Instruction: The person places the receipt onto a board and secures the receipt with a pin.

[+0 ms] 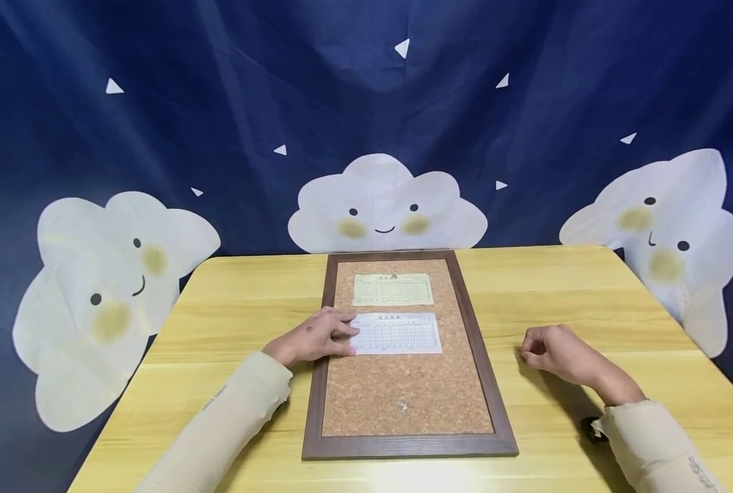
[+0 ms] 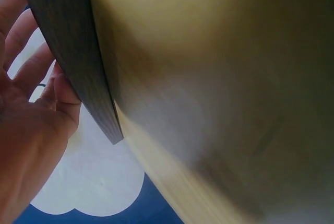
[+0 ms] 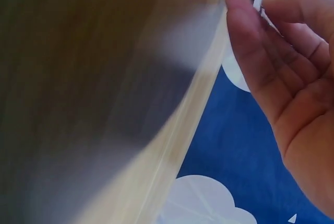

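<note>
A cork board [image 1: 366, 383] in a dark wooden frame lies on the table. My left hand [image 1: 317, 335] reaches over its left frame edge, fingertips resting on the left end of a white printed form [image 1: 397, 334]. Above that lies a pale yellow-green form [image 1: 393, 290] with a small dark thing at its top edge. To the right of the board, my right hand [image 1: 557, 352] hovers over the table with bent fingers. In the right wrist view its thumb [image 3: 245, 31] and index finger come close together; whether something tiny is between them cannot be made out.
A small cluster of clear or silvery bits [image 1: 402, 406] sits on the lower cork. The light wooden table [image 1: 243, 294] extends around the board. Behind it hangs a dark blue curtain [image 1: 366, 89] with smiling white clouds.
</note>
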Demonstrator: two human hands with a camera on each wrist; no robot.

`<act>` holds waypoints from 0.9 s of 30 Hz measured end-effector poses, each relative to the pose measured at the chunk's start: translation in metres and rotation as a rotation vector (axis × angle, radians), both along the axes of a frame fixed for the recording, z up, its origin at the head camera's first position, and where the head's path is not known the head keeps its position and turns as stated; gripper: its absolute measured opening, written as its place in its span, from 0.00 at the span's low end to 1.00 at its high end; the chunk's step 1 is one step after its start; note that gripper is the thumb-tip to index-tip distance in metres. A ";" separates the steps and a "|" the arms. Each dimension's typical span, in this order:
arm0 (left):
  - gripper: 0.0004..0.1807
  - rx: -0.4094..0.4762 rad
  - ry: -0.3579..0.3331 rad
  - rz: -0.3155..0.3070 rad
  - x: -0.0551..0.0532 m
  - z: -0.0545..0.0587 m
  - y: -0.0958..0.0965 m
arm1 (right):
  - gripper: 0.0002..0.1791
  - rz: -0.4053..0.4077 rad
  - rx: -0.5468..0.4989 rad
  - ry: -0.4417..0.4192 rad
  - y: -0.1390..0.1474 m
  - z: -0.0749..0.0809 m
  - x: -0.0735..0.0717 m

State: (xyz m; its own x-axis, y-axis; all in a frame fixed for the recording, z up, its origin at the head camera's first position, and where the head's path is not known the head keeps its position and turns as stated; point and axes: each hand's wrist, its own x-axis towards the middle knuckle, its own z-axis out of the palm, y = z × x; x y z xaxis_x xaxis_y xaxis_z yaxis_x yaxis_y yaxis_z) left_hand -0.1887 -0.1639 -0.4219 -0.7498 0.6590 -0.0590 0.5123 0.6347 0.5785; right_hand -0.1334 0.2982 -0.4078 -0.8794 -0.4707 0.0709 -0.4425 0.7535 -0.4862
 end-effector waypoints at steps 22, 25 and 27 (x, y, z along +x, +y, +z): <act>0.25 0.002 -0.004 0.000 0.001 0.000 0.001 | 0.05 0.054 -0.192 -0.070 -0.005 0.006 -0.006; 0.25 -0.003 -0.002 0.002 0.000 0.000 0.001 | 0.05 0.061 -0.189 -0.059 -0.008 0.009 -0.008; 0.25 -0.008 0.003 0.001 0.000 -0.001 0.000 | 0.05 0.063 -0.190 -0.056 -0.009 0.010 -0.010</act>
